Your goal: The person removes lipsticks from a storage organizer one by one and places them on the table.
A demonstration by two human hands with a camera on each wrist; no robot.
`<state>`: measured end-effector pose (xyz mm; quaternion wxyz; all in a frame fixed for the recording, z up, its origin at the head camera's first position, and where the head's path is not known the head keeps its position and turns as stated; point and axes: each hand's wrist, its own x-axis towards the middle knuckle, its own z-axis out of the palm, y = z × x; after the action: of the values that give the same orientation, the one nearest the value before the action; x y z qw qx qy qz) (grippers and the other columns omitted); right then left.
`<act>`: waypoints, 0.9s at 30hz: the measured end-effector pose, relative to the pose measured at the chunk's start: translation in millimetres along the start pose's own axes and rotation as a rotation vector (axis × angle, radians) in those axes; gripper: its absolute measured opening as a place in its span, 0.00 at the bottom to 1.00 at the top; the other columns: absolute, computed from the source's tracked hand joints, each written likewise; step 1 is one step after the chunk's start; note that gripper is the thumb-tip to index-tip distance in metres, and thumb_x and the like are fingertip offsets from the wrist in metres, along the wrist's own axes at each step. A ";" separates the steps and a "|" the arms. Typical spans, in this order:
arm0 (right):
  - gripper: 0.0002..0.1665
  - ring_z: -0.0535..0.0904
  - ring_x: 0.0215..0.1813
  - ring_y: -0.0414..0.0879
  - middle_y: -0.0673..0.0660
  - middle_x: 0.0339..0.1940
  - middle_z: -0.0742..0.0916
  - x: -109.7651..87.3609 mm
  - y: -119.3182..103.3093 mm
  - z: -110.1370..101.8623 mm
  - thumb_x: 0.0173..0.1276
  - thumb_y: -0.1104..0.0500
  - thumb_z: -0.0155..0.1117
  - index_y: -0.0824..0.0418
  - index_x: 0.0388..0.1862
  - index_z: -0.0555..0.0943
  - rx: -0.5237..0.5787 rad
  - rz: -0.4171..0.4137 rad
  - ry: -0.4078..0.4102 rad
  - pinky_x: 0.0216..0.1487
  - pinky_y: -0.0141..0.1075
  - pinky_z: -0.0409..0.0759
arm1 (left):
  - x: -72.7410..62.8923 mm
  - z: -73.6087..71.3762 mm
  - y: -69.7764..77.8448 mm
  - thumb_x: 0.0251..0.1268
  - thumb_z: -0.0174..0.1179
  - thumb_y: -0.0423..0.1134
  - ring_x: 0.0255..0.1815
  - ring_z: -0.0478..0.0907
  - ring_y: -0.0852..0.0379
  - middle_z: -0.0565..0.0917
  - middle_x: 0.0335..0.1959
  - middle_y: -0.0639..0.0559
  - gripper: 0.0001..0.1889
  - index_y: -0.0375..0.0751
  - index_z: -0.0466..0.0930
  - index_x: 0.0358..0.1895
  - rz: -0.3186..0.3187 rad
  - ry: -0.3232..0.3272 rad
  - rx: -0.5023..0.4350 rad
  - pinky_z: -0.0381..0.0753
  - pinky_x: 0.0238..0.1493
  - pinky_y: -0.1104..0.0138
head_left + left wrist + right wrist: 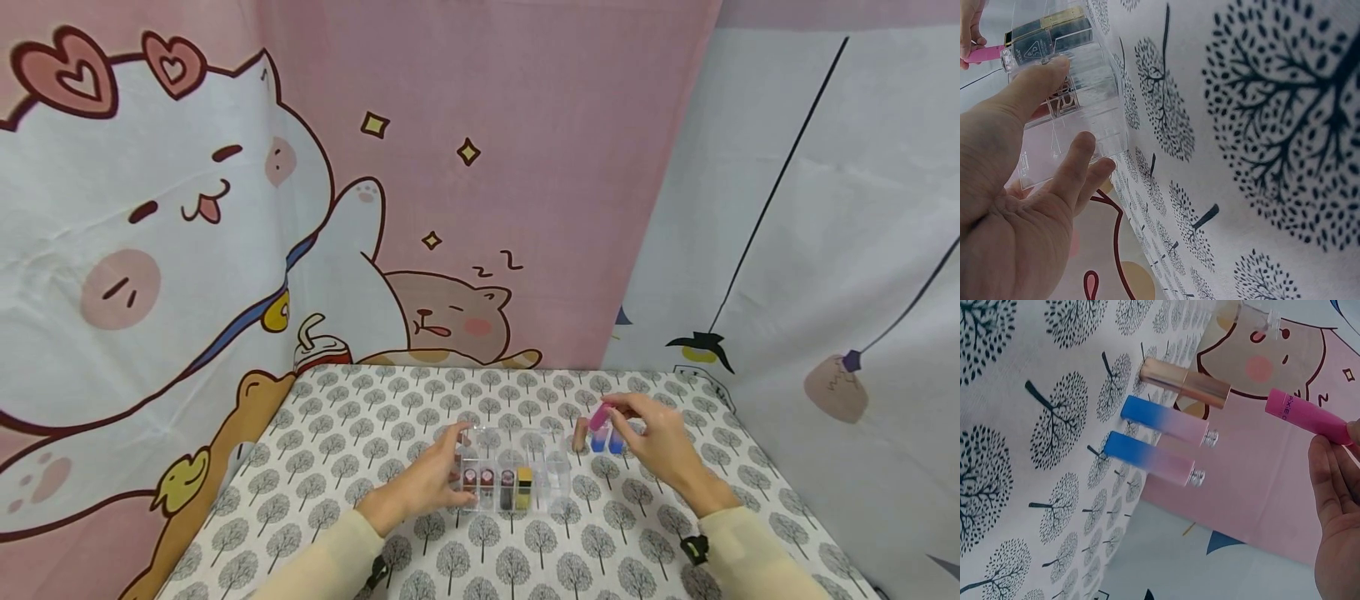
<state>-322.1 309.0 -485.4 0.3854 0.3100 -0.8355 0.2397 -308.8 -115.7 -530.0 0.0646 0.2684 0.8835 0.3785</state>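
Observation:
My left hand (427,477) grips the left end of a clear plastic lipstick organizer (553,483), thumb at the front and fingers at the back. Its front row holds several lipsticks: two with dark red round tops (478,477), a dark one (507,490) and a gold-and-black one (524,487). Above the table, my right hand (660,437) pinches a bright pink lipstick tube (1307,417) by one end. Beneath and beside it stand a rose-gold lipstick (1185,382) and two blue-to-pink tubes (1163,420), upright and apart from the pink tube.
A white cloth with grey tree prints (390,433) covers the table. Behind it hangs a pink curtain (555,208) with cartoon animals, and a pale curtain (847,275) runs along the right side.

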 end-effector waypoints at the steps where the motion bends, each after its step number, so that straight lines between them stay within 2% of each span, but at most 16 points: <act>1: 0.25 0.92 0.37 0.44 0.54 0.42 0.97 -0.2 1.1 -0.6 0.62 0.78 0.84 0.66 0.58 0.93 -0.004 0.004 0.001 0.37 0.24 0.91 | -0.3 -0.1 -0.1 0.62 0.89 0.41 0.63 0.92 0.42 0.77 0.84 0.34 0.67 0.48 0.48 0.96 0.002 0.001 0.005 0.98 0.58 0.67; 7: 0.23 0.92 0.37 0.46 0.55 0.41 0.97 -2.8 9.1 -2.9 0.64 0.77 0.84 0.66 0.57 0.93 -0.031 0.028 0.013 0.39 0.20 0.87 | -1.4 -0.4 -0.5 0.61 0.89 0.41 0.64 0.92 0.40 0.78 0.83 0.34 0.67 0.48 0.48 0.96 0.011 0.002 -0.017 0.99 0.60 0.63; 14: 0.22 0.94 0.39 0.47 0.56 0.43 0.97 -4.6 18.0 -6.5 0.66 0.76 0.84 0.66 0.58 0.93 -0.054 0.071 0.017 0.48 0.19 0.91 | -0.9 -1.0 -0.7 0.61 0.89 0.40 0.63 0.92 0.39 0.78 0.82 0.31 0.67 0.48 0.48 0.96 0.017 0.000 -0.033 0.99 0.61 0.62; 23: 0.21 0.93 0.37 0.50 0.58 0.42 0.98 -5.4 29.5 -10.3 0.67 0.76 0.83 0.66 0.58 0.94 -0.067 0.080 0.048 0.40 0.21 0.89 | -1.2 0.0 -0.4 0.61 0.89 0.41 0.62 0.92 0.43 0.77 0.83 0.33 0.68 0.49 0.48 0.96 0.000 0.003 -0.014 0.99 0.61 0.63; 27: 0.21 0.94 0.37 0.52 0.60 0.42 0.98 -7.0 35.9 -11.2 0.66 0.76 0.84 0.67 0.57 0.94 -0.086 0.088 0.065 0.43 0.20 0.90 | -1.1 0.2 0.2 0.61 0.89 0.41 0.64 0.91 0.42 0.76 0.85 0.33 0.68 0.49 0.47 0.97 -0.005 0.001 -0.010 0.99 0.63 0.61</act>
<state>-338.1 343.3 -490.1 0.4143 0.2484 -0.8448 0.2301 -307.7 -116.1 -530.2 0.0662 0.2655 0.8824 0.3828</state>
